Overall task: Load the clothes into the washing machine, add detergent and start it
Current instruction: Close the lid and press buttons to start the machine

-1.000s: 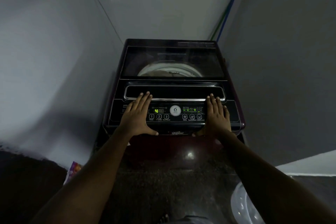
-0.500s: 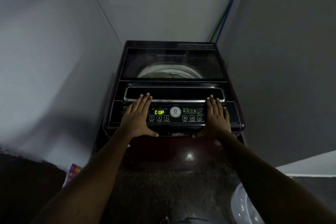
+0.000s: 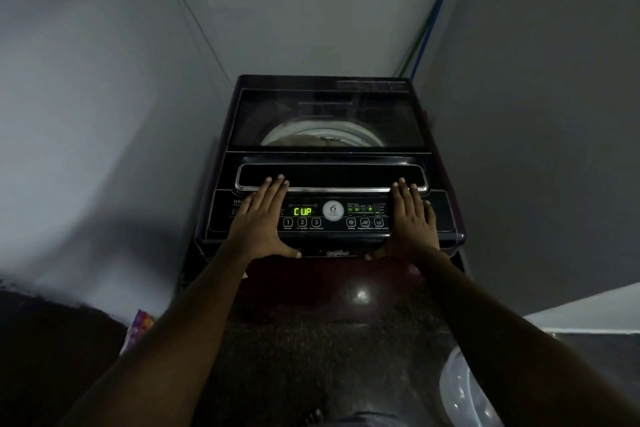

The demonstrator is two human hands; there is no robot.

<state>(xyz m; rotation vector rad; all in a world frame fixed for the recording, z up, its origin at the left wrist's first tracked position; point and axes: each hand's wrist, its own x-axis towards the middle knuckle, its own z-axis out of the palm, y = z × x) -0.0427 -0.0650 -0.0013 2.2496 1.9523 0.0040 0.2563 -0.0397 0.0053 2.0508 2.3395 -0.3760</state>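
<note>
Squarely atop washer [image 3: 329,107]: left hand [image 3: 258,224], right hand [image 3: 414,222].

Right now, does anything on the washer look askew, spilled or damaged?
Nothing stands out. The washing machine's lid lies shut, the display reads CUP, and the left hand and right hand rest flat on the control panel. No spill shows.

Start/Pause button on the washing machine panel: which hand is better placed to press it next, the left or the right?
Left, probably. The left hand rests flat right beside the Start/Pause button, while the right hand lies much farther from it.
</note>
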